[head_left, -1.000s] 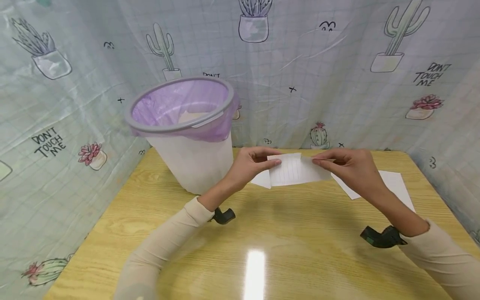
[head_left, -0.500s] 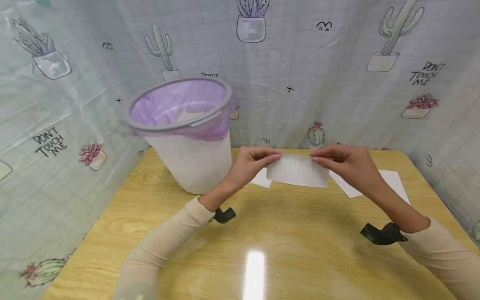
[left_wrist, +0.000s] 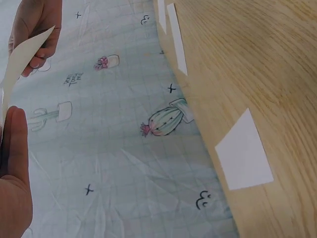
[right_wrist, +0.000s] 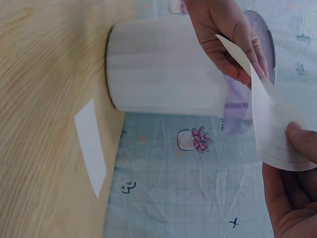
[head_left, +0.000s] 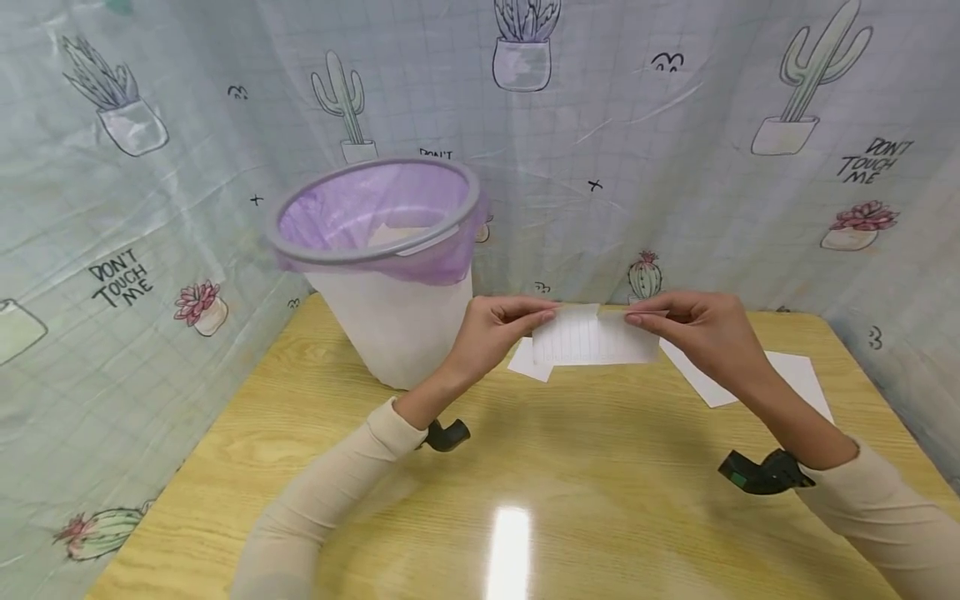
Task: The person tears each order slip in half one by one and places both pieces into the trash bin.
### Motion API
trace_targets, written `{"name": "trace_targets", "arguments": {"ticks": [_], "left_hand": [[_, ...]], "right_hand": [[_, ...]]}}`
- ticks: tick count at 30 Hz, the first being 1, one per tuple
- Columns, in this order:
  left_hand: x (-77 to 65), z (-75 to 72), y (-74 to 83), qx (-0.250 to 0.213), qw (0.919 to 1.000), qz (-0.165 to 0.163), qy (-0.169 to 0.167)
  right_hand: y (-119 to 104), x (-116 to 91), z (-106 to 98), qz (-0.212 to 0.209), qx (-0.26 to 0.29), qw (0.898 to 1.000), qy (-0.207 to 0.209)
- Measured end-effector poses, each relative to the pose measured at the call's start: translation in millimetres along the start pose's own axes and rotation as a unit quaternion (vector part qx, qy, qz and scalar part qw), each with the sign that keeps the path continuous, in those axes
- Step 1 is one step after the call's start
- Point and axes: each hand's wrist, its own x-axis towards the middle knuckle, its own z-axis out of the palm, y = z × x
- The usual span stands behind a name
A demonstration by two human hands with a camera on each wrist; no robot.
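A small lined sheet of paper [head_left: 585,342] is held up over the back of the table between both hands. At its upper left corner my left hand [head_left: 491,335] pinches it between thumb and fingers. My right hand [head_left: 701,333] pinches the upper right part the same way. A short notch shows in the top edge between the two hands, and the edge beside the right thumb is bent. In the right wrist view the paper [right_wrist: 280,144] curves, with ruled lines on its face. Part of each corner is hidden by the fingers.
Behind the left hand stands a white bin [head_left: 390,325] with a purple liner [head_left: 442,262] and some paper [head_left: 386,235] inside. A paper piece [head_left: 531,367] lies on the wooden table [head_left: 600,483] near the bin, and white paper [head_left: 798,379] lies at right. A cactus-print curtain [head_left: 592,233] hangs behind.
The paper swung down flatter, then came back up, and its top notch shows again between the hands. Both hands stay pinching it in nearly the same place. The head view shifted slightly.
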Motion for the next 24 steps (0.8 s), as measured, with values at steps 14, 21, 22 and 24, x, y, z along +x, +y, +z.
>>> {"name": "trace_targets", "arguments": {"ticks": [14, 21, 22, 24], "left_hand": [[1.3, -43.7, 46.5, 0.1, 0.9933, 0.054, 0.019], [-5.6, -45.9, 56.0, 0.107, 0.9933, 0.042, -0.01], [-5.7, -46.9, 57.5, 0.11, 0.9929, 0.044, -0.011], [-5.3, -49.3, 60.6, 0.116, 0.992, 0.049, -0.011]], "right_hand": [[8, -8, -41, 0.031, -0.005, 0.998, 0.06], [10, -16, -42, 0.006, -0.008, 0.999, 0.039], [11, -18, -44, 0.011, -0.017, 0.999, 0.041], [9, -21, -48, 0.022, -0.027, 0.998, 0.043]]}}
